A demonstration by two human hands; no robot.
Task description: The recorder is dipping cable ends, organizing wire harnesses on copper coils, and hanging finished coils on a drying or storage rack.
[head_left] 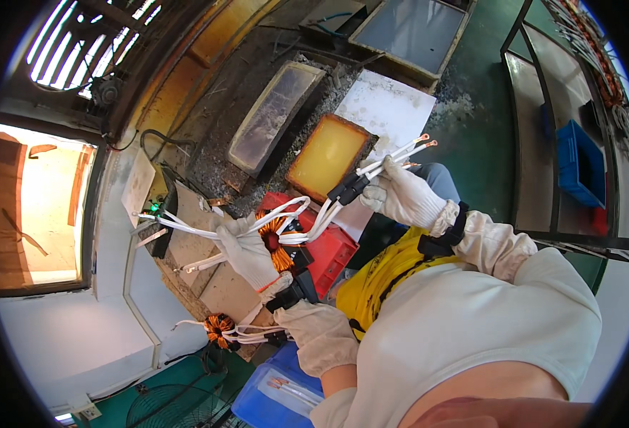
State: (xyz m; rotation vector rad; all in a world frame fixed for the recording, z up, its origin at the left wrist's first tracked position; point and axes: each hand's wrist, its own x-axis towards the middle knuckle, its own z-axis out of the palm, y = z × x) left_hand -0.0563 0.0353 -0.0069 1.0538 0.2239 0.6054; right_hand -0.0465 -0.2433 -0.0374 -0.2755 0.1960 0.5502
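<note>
Above the bench I hold a copper-wound ring coil (274, 241) with long white-sleeved leads. My left hand (246, 253), in a white glove, is closed around the leads beside the coil; some lead ends stick out to its left. My gloved right hand (403, 194) grips another bundle of white leads (321, 220) next to black sleeves (348, 188). Their bare copper tips point up and right past the fingers. Both hands' fingertips are partly hidden. A square pan of yellow material (331, 157) lies just beyond my right hand.
A long metal trough (277, 118) and grey tank (408, 34) stand farther back. Beneath the coil is a red bin (328, 257). A second ring coil (220, 329) lies near left, above a blue bin (257, 399). Shelves with a blue crate (580, 164) stand right.
</note>
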